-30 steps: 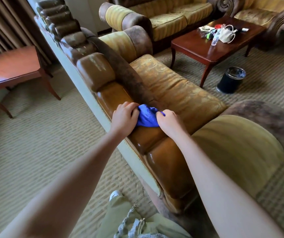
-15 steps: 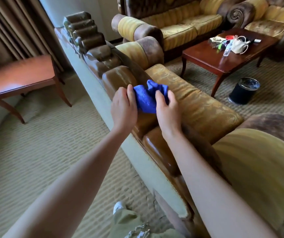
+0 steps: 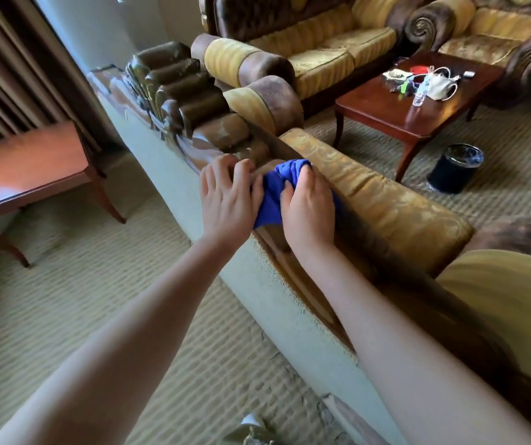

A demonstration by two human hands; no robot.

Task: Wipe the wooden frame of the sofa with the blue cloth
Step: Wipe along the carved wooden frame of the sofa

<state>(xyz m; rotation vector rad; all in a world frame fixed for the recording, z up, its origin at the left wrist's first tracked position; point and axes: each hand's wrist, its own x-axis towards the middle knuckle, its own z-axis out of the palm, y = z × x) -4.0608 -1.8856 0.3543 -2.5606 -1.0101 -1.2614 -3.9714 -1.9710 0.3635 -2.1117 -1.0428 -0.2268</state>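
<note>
Two hands are sliding the blue cloth farther up the sofa's wooden top rail.

The left hand (image 3: 227,200) is resting its bent fingers on the wooden frame (image 3: 212,130), touching the cloth's edge; I cannot tell if it is pinching it. The blue cloth (image 3: 277,191), bunched between the hands, is running long along the rail toward the carved bumps. The right hand (image 3: 309,207) is squeezing it. The bumps ahead look unwiped.

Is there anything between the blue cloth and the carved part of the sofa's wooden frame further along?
Nothing visible. The blue cloth, bunched between the left hand and right hand, lies on the wooden frame, and the carved ridges start just beyond the fingertips with no object on the rail between.
</note>
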